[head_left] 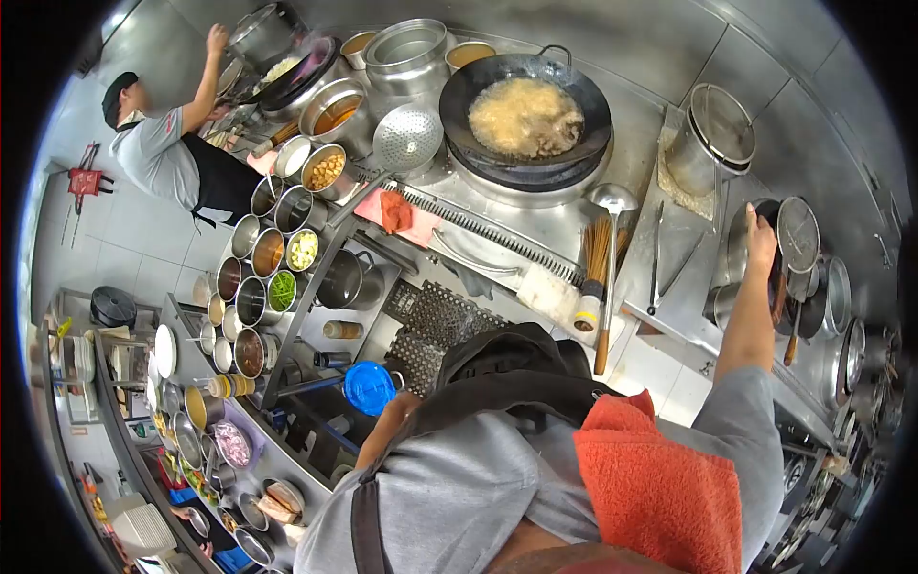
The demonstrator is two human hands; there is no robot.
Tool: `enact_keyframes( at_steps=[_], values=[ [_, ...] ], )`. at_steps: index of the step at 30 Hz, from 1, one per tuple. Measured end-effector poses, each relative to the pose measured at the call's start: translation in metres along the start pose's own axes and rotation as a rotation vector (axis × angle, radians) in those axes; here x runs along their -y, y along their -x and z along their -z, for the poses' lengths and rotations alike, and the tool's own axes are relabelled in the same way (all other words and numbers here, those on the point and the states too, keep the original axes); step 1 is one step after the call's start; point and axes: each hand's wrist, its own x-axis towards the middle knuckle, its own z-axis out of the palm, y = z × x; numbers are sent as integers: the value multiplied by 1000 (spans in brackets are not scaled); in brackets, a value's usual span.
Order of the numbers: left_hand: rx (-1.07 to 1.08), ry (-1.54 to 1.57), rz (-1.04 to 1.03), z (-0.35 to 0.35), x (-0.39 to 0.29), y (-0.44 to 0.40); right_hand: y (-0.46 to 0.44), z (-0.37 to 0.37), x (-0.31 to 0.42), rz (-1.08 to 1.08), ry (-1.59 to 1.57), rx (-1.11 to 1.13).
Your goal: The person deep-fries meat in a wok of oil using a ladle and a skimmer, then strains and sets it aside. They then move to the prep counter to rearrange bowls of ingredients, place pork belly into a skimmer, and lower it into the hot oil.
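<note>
- Although the head view bends hard toward its edges, the right hand shows at the dark pan, which stands among cookware on the right-hand counter; the fingers touch it near the rim, but whether they grasp it I cannot tell.
- If that hold is slack, the pan could slip or tip.
- Because the strainer sits right beside the pan, a sideways pull could drag it along and send it clattering.
- The left hand is low, close to the blue lid; its fingers are hidden, so their state cannot be told. A careless swing there could knock the lid.
- The wok holds frothing liquid, well apart from both hands; too much heat could make it spit or overflow.
- The ladle has its handle jutting past the counter edge toward the body, so a brush of the torso could flip it.
</note>
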Motion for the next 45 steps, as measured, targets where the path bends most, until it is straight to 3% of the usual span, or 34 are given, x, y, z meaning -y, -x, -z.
enact_keyframes(
  at_steps=[1,3,6,8,10,12,13,15,17,19,20,22,23,25,26,28,33,35,40,43,45],
  values=[
    [1,-17,12,1,2,-3,-9,-14,-5,16,-68,-49],
    [4,-82,19,7,4,-10,-21,-32,5,-174,-410,194],
    [-8,-354,-77,29,11,-21,-26,-83,24,-271,-690,214],
    [-133,-514,-130,63,7,-17,-24,-104,43,-365,-1083,253],
    [-233,-534,-114,93,-7,-4,-30,-114,53,-421,-1240,293],
    [-614,-112,4,107,-18,4,-33,-120,69,-580,-1497,282],
    [-617,-112,12,109,-26,7,-30,-122,77,-579,-1502,289],
    [-749,744,278,115,-51,13,-17,-118,96,-537,-1768,202],
    [-732,766,255,111,-70,27,28,-96,139,-560,-1754,219],
    [-553,147,95,81,-55,16,59,-84,168,-349,-1553,402],
    [-550,156,97,52,-41,2,55,-85,173,-347,-1546,410],
    [-410,417,193,-1,-24,-19,42,-90,187,11,-984,557],
    [-358,460,250,-17,-25,-13,37,-90,195,8,-978,557],
    [-286,494,327,-38,-32,7,26,-89,215,293,-430,415],
    [-265,506,345,-46,-34,13,21,-95,221,298,-429,411],
    [-238,531,369,-61,-38,17,16,-120,227,547,-230,199],
    [-327,603,340,-60,-52,6,20,-134,244,588,-145,366],
    [-407,622,292,-45,-58,-5,32,-104,244,404,-301,597],
    [-522,602,191,13,-85,-11,25,-99,193,353,-557,600],
    [-460,500,198,28,-82,-21,38,-91,197,325,-404,432],
    [-569,-176,-217,8,-43,-61,37,-114,192,313,-358,428]
  ],
)
